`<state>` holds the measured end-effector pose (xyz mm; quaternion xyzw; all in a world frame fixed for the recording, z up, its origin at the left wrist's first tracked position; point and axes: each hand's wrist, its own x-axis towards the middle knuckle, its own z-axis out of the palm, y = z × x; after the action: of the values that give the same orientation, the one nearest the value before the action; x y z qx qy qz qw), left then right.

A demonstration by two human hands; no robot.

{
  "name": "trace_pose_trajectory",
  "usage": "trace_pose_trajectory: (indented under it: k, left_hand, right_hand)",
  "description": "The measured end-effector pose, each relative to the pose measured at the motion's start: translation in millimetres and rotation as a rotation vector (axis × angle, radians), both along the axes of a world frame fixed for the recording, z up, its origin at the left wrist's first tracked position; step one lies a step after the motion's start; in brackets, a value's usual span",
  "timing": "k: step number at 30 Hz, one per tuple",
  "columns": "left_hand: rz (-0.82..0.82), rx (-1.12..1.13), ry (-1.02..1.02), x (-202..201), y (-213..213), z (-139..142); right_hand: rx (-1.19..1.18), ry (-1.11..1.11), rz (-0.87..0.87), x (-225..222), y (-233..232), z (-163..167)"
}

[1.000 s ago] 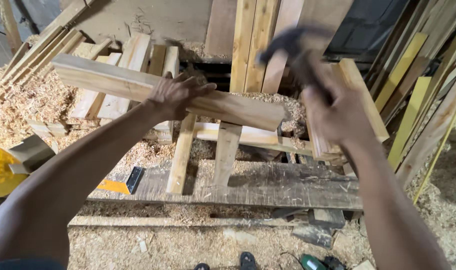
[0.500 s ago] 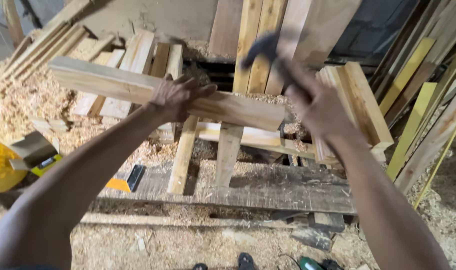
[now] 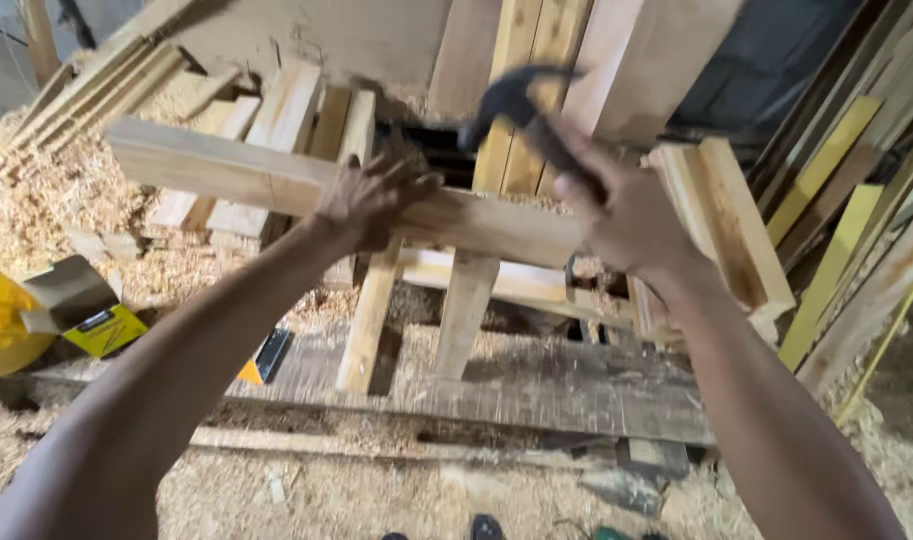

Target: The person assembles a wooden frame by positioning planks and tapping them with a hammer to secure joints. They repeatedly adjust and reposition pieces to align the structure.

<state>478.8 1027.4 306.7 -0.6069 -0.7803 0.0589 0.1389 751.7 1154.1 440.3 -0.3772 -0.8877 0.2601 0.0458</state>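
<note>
Head camera looks down along both of our bare arms to a long pale wooden plank point(image 3: 456, 215) lying crosswise on a rough timber frame; we place everything else by that plank. Our left hand point(image 3: 368, 200) rests flat on the plank's top near its middle, fingers spread and open, pressing on the wood rather than closing around it. Our right hand point(image 3: 626, 215) is just above the plank's right end, fist closed tight around the handle of a dark hammer point(image 3: 521, 105). The hammer head is raised above and behind the plank, tilted to the left and blurred, so we cannot tell its exact shape.

Below the plank, two upright wooden legs point(image 3: 416, 315) run down to a grey, dusty base board point(image 3: 536, 390). Behind the plank, several light boards point(image 3: 566, 60) lean upright against a wall. To the right of the plank, more boards, some yellow-green point(image 3: 826, 250), stand slanted. To the left of the plank and behind it, a heap of sawdust point(image 3: 56, 210) covers the ground. Lower left of the plank, we see a yellow round object point(image 3: 1, 335) touching an open cardboard box point(image 3: 81, 305).
</note>
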Motion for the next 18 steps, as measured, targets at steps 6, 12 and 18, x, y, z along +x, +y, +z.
trace_pose_trajectory:
  k: [6,12,18]
  left_hand:
    - [0.051,-0.037,-0.044,-17.5,0.0,-34.1]
    - [-0.067,0.099,0.025,-13.6,-3.7,-39.9]
    - [0.095,-0.051,-0.074,-13.6,6.3,-36.9]
  right_hand:
    - [0.153,0.06,0.203,-10.1,4.9,-19.7]
    - [0.13,-0.015,0.317,-7.7,17.2,-34.6]
    - [0.183,0.46,0.164,-8.9,18.8,-10.2]
